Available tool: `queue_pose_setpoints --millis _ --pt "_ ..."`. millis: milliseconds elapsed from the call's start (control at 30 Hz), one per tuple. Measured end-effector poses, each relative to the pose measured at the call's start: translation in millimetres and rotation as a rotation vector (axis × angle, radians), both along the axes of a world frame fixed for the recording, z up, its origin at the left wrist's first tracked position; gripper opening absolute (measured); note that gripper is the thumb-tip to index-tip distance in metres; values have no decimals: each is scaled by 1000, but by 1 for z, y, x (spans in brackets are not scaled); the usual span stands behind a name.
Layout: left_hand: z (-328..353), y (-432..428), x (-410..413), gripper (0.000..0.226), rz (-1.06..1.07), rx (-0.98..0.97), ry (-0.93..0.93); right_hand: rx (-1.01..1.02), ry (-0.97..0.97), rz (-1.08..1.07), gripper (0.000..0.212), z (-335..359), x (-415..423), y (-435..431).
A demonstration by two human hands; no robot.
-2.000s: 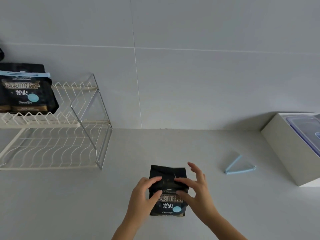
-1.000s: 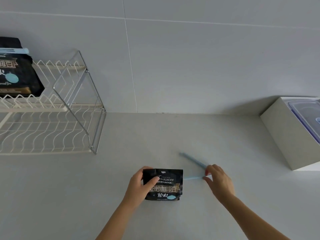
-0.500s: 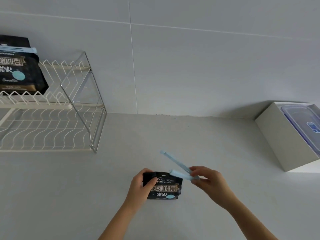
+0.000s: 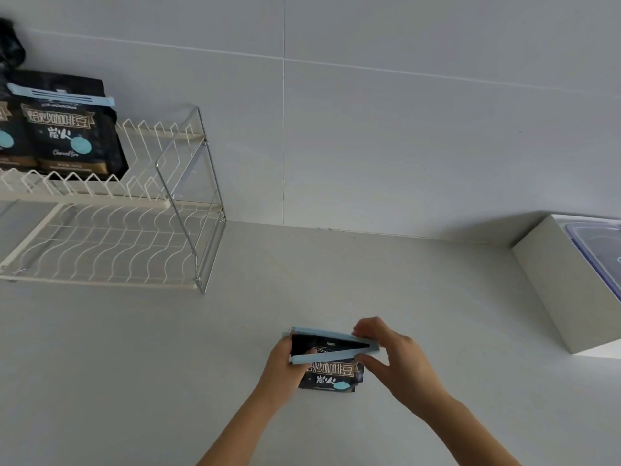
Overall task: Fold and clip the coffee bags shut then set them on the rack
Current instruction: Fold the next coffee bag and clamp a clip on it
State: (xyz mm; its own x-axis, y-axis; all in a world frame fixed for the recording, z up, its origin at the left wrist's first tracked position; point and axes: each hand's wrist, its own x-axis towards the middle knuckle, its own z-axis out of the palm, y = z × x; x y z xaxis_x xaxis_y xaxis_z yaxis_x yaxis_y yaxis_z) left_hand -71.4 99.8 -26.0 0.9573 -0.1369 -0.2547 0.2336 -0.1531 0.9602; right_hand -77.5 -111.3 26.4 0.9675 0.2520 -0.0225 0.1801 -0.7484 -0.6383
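Observation:
A small black coffee bag (image 4: 331, 375) stands on the white counter near the front, its top folded over. My left hand (image 4: 281, 366) grips the bag's left side. A light blue clip (image 4: 331, 346) straddles the folded top with its two arms still spread in a V, hinged at the right. My right hand (image 4: 391, 354) pinches the clip's hinged right end. On the upper shelf of the white wire rack (image 4: 111, 196) at the left stands a clipped coffee bag (image 4: 70, 129) with a blue clip across its top; another bag beside it is cut off by the frame edge.
A white box (image 4: 551, 287) holding a clear lidded container (image 4: 598, 250) sits at the right against the wall. The rack's lower shelf (image 4: 100, 253) has nothing on it. The upper shelf has open space to the right of the clipped bag.
My right hand picked the blue clip up off the counter and brought it to the bag. The clip now straddles the folded top. My left hand has kept hold of the bag.

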Motion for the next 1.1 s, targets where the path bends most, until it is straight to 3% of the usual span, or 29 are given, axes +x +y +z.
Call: queue_pose_setpoints --millis 267,433,733,1100 --pt "-4 -5 -3 49 121 -99 27 -167 -25 102 31 11 15 17" --pt "-9 -3 -3 55 236 -205 128 -181 -1 105 27 11 19 24" --pt "-15 -2 -2 59 252 -248 182 -1 58 0 31 3 9 6" --pt "-19 1 -2 51 211 -251 113 254 105 -84 44 -8 2 9"
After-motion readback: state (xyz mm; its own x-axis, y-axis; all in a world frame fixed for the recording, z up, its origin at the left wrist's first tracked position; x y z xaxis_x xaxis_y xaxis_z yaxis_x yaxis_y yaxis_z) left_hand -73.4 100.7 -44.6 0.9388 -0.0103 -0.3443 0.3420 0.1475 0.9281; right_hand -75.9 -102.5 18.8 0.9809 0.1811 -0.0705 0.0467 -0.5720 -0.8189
